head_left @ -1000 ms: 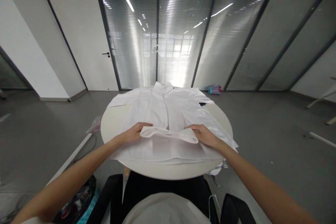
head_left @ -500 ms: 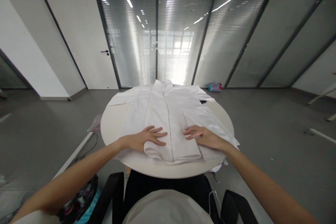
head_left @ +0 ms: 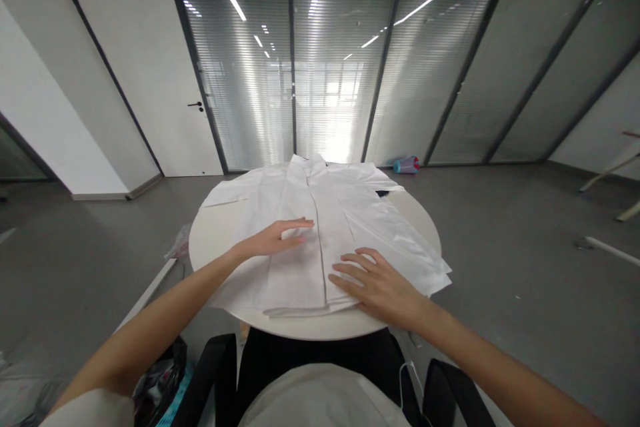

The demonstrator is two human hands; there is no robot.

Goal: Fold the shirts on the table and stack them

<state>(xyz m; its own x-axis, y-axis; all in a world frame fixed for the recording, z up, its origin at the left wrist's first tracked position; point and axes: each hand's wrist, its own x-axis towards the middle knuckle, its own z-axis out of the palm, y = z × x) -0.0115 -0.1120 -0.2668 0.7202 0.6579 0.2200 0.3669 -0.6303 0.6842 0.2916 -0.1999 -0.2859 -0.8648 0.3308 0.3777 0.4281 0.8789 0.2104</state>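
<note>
A white garment [head_left: 295, 280] with long sleeves lies spread on a round white table [head_left: 210, 240], its collar at the far side and its hem near me. A dark line runs down its middle front. My left hand [head_left: 277, 237] is over the left front panel, fingers extended and apart from the thumb, holding nothing. Over the lower right front, near the hem, is my right hand [head_left: 367, 283], its fingers spread and nothing in them. Whether either palm touches the cloth is hard to tell.
Chair armrests [head_left: 215, 360] flank my lap. A bag-lined blue basket [head_left: 173, 393] stands on the floor at the lower left. Beyond the table are a glass partition [head_left: 330, 80], a door [head_left: 135, 67] and a blue and pink object [head_left: 406, 165] on the floor.
My left hand has moved up and away from the hem, and my right hand has come lower and slightly left. The folded-back hem on the left front now lies flat.
</note>
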